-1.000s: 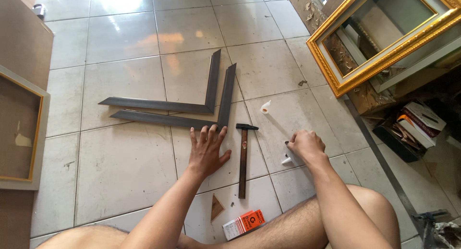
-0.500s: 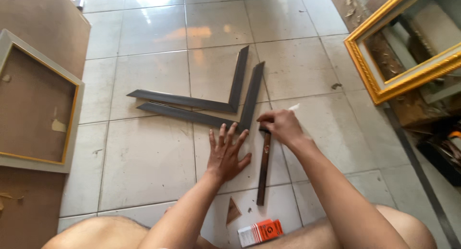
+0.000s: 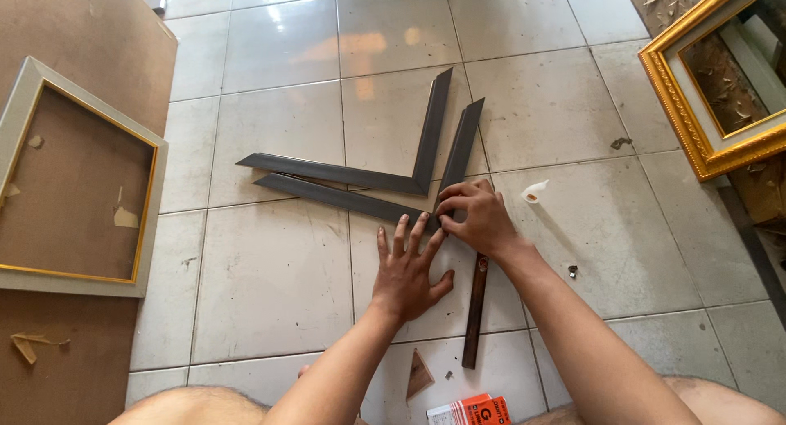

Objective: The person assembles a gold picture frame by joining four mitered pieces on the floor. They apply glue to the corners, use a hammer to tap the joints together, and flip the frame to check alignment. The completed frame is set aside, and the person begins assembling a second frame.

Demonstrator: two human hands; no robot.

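- The left hand point(image 3: 407, 271) is laid flat on the tiled floor point(image 3: 270, 286), fingers spread apart, fingertips touching the near dark frame piece point(image 3: 344, 199).
- The right hand point(image 3: 479, 219) is placed at the corner of that L-shaped piece, fingers curled together and pinched on it.
- A hammer point(image 3: 475, 310) lies under the right wrist.
- A second dark frame piece point(image 3: 360, 175) lies just beyond.

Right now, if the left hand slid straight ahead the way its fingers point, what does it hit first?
Probably the nearer dark L-shaped frame moulding: the left hand lies flat on the tile, fingers pointing up-frame, almost at its edge.
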